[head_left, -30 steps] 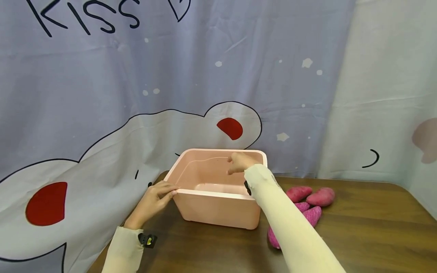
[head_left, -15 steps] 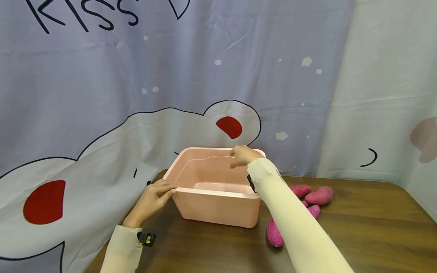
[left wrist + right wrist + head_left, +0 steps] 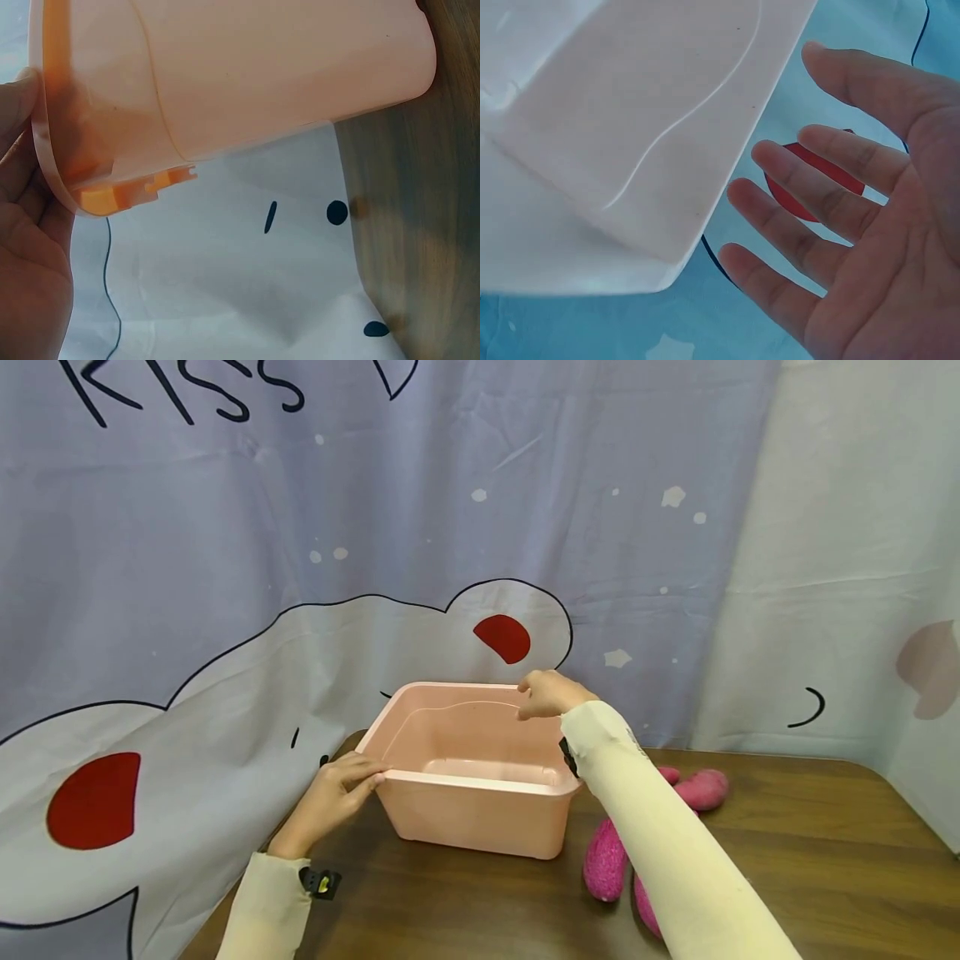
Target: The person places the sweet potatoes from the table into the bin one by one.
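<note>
A pink plastic basin point(image 3: 480, 814) with a deep rectangular body stands on the wooden table, its inside bare in the head view. At its near left corner my left hand point(image 3: 336, 797) grips the rim, thumb and fingers on the lip; the left wrist view shows the thumb point(image 3: 16, 101) against the edge. Above the far right corner is my right hand point(image 3: 553, 695), holding nothing. Its fingers are spread and relaxed beside the basin's rim in the right wrist view. Several purple-pink sweet potatoes point(image 3: 604, 862) lie right of the basin, partly hidden by my right sleeve.
The brown wooden table point(image 3: 817, 835) extends to the right. Behind it hangs a printed curtain point(image 3: 645, 568), close to the basin's far side. My right forearm point(image 3: 675, 843) crosses over the sweet potatoes.
My right hand has moved up and to the right, from over the basin's inside to its far right corner. The left hand keeps its grip on the rim.
</note>
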Available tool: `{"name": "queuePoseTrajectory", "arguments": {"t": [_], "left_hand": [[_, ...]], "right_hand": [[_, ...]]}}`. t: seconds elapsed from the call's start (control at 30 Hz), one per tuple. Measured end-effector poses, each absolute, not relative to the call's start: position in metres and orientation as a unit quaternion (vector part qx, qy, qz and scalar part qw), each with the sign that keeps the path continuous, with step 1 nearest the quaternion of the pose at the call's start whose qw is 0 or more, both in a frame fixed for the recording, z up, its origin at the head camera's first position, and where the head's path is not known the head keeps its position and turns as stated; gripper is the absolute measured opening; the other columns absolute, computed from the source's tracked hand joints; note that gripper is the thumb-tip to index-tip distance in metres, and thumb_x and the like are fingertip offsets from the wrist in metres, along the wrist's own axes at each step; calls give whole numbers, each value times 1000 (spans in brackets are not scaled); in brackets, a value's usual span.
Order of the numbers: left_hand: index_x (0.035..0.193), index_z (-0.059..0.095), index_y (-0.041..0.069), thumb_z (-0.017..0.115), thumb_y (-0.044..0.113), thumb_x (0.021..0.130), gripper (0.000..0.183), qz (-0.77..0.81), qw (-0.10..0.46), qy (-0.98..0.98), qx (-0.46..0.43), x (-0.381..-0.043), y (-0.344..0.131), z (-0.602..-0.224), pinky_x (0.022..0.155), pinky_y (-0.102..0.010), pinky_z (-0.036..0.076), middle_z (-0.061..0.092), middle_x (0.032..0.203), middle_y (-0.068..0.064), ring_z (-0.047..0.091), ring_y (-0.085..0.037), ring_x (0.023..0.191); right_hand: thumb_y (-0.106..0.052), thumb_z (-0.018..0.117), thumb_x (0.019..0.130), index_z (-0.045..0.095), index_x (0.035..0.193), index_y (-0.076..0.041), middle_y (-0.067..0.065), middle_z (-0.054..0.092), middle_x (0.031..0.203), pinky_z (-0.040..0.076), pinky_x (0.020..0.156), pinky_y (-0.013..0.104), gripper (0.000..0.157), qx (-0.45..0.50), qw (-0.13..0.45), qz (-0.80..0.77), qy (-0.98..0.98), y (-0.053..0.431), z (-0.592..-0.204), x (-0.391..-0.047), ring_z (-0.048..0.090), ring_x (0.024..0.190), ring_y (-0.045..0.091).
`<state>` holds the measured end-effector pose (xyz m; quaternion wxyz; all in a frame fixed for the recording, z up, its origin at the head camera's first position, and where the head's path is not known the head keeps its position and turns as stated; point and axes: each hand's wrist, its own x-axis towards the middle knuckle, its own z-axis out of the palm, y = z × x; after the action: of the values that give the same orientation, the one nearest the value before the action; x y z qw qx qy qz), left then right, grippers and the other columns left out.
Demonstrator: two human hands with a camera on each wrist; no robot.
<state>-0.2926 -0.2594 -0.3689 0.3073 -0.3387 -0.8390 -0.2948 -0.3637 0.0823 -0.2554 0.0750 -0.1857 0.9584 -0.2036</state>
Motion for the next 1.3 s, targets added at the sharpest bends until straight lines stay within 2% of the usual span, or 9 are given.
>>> {"name": "queuePoseTrajectory", "arguments": {"t": [0.4, 0.6, 0.67, 0.9, 0.97, 1.13, 1.3], "left_hand": [[98, 75, -1, 75, -6, 76, 23, -297, 309, -835, -344, -293, -259, -368, 84, -6, 43, 73, 93, -9, 65, -22, 89], [98, 75, -2, 74, -7, 76, 23, -296, 309, -837, -343, -291, -258, -367, 86, -5, 42, 73, 94, -11, 65, -24, 90], [98, 74, -2, 74, -8, 76, 23, -297, 307, -837, -342, -290, -258, -367, 86, -5, 41, 73, 94, -11, 65, -25, 90], [98, 74, -4, 73, -7, 77, 21, -309, 297, -838, -339, -288, -259, -366, 81, -6, 43, 72, 92, -9, 64, -21, 87], [98, 74, -4, 73, -8, 77, 21, -310, 297, -838, -338, -288, -259, -366, 80, -6, 43, 72, 92, -9, 64, -20, 86], [97, 74, -4, 74, -8, 76, 21, -307, 298, -838, -338, -288, -260, -367, 82, -5, 42, 73, 92, -10, 64, -22, 87], [97, 74, -4, 74, -8, 76, 21, -306, 298, -840, -336, -288, -261, -367, 82, -5, 42, 72, 93, -10, 64, -22, 88]], "right_hand": [[-20, 64, 87, 58, 132, -7, 13, 57, 135, 46, 97, 53, 47, -186, 40, -175, 966, 100, -249, -358, 55, 121, 31], [-18, 59, 85, 67, 119, -14, 7, 66, 118, 49, 80, 44, 35, -179, 28, -165, 969, 112, -250, -357, 59, 100, 23], [-18, 58, 86, 68, 116, -15, 6, 67, 115, 48, 78, 44, 33, -173, 28, -165, 971, 115, -251, -356, 58, 97, 22], [-22, 58, 88, 63, 125, -10, 12, 63, 125, 48, 89, 55, 39, -181, 19, -143, 973, 126, -251, -352, 57, 115, 29], [-22, 58, 88, 62, 127, -9, 13, 62, 127, 47, 91, 56, 41, -184, 15, -139, 973, 130, -251, -350, 56, 117, 31], [-21, 58, 87, 63, 124, -8, 14, 64, 124, 48, 86, 55, 39, -189, 6, -133, 973, 140, -252, -345, 58, 111, 29], [-27, 60, 91, 57, 132, -4, 18, 57, 133, 45, 93, 61, 48, -174, 3, -124, 977, 150, -255, -341, 52, 123, 36]]}}
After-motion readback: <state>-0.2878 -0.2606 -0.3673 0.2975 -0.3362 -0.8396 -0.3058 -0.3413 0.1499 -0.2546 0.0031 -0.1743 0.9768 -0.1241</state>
